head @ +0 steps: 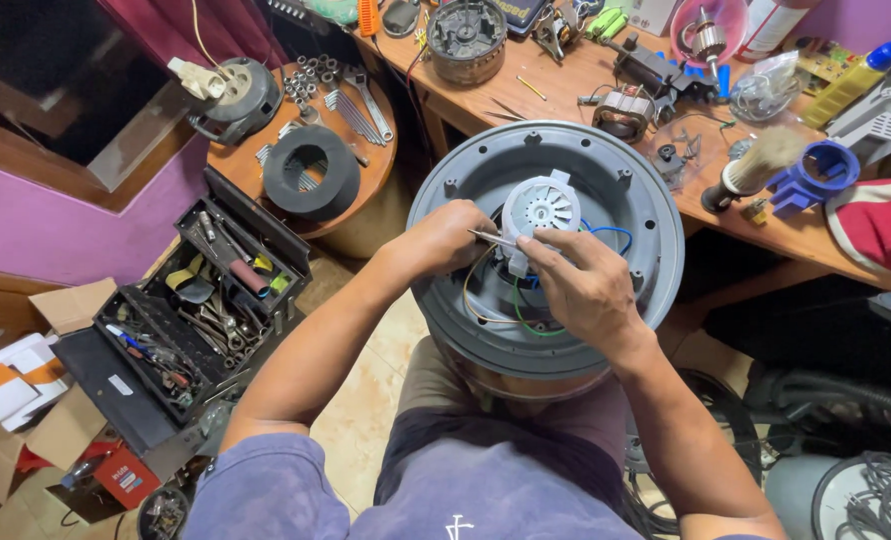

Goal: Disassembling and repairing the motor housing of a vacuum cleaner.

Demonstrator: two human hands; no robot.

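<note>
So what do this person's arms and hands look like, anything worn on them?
Both arms are bare from the short sleeves down. The left hand and right hand wear no gloves, and no rings, watch or wristband are visible. The sleeves belong to a bluish-purple T-shirt, with a small pale mark at its front.
</note>
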